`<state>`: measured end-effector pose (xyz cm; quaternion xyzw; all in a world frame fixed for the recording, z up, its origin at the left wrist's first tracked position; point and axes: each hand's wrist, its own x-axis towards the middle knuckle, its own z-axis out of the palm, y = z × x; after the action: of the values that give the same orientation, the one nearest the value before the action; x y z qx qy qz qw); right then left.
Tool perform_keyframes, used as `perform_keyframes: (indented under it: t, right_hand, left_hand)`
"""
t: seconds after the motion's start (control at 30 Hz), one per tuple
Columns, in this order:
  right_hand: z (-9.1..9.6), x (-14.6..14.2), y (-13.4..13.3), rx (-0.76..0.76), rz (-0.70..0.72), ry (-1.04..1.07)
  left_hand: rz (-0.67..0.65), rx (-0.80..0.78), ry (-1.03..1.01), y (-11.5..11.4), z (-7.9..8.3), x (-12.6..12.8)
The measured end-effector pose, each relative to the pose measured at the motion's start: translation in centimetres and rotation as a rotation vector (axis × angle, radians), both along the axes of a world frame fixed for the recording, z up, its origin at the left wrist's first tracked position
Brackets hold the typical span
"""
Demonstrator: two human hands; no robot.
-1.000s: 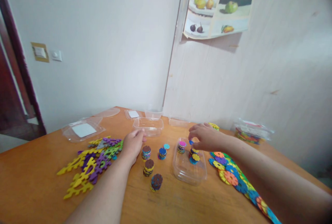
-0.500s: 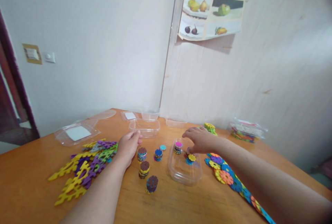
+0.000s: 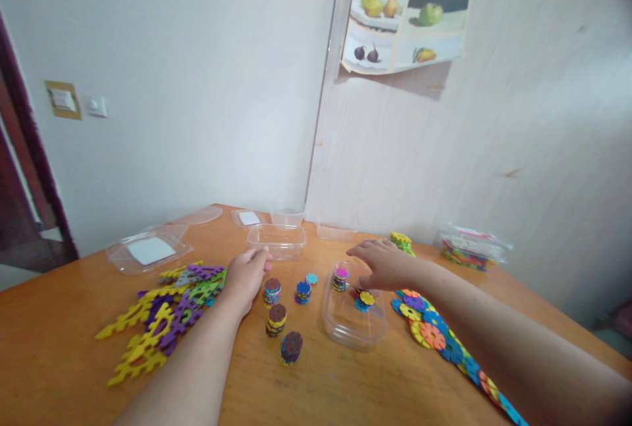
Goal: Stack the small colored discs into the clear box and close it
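My left hand (image 3: 247,276) rests on the table beside a brown-topped stack of notched discs (image 3: 272,290). Its fingers are curled together, and whatever they may hold is hidden. My right hand (image 3: 385,266) is above the far right of a clear plastic container (image 3: 340,335), fingers spread forward and thumb lowered. Just below the thumb lie loose yellow and blue notched discs (image 3: 365,301) inside the container. A pink-topped disc stack (image 3: 340,278) stands in the same container. Outside it are a blue-topped stack (image 3: 303,292), two more brown-topped stacks (image 3: 291,347) and a single light-blue disc (image 3: 311,278).
Purple, yellow and green notched strips (image 3: 168,317) are piled at left. Overlapping flower-shaped discs (image 3: 439,337) run along the right, partly under my right forearm. Behind stand an open clear container (image 3: 276,251), clear lids (image 3: 123,253) and a bag of colourful pieces (image 3: 471,255).
The view has shifted slightly. Both hands keep nearly the same places and poses, and the disc stacks have not visibly moved.
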<state>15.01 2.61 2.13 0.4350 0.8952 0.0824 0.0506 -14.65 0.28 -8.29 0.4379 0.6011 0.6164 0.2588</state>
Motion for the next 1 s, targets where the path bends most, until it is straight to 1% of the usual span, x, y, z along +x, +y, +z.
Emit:
perform_keyframes:
  t: [0.1, 0.2, 0.4, 0.5, 0.6, 0.7, 0.77, 0.87, 1.0]
  right_hand:
    - [0.2, -0.2, -1.1, -0.031, 0.053, 0.020]
    - [0.0, -0.4, -1.6, -0.058, 0.064, 0.007]
    - [-0.7, -0.3, -1.4, -0.070, 0.017, -0.005]
    - [-0.4, 0.0, -1.3, -0.068, 0.008, 0.001]
    - [0.1, -0.2, -1.3, -0.036, 0.030, 0.062]
    - [0.6, -1.5, -1.2, 0.056, 0.062, 0.155]
    - [0.8, -2.9, -1.2, 0.100, 0.098, 0.155]
    - [0.7, -5.4, -0.7, 0.105, 0.146, 0.066]
    - [-0.1, -8.3, 0.3, 0.062, 0.158, -0.027]
  left_hand:
    - [-0.008, 0.002, -0.001, -0.1, 0.0, 0.1]
    - [-0.004, 0.004, 0.002, -0.2, 0.2, 0.1]
    - [-0.008, -0.008, -0.007, -0.4, 0.4, 0.1]
    - [-0.012, -0.010, -0.009, -0.3, 0.3, 0.1]
    - [-0.008, -0.018, 0.016, -0.2, 0.1, 0.0]
    - [-0.001, -0.024, 0.044, -0.2, 0.1, 0.0]
    - [-0.001, -0.022, 0.044, -0.2, 0.1, 0.0]
    - [-0.005, -0.019, 0.033, -0.2, 0.1, 0.0]
    - [-0.005, -0.022, 0.017, 0.1, -0.2, -0.2]
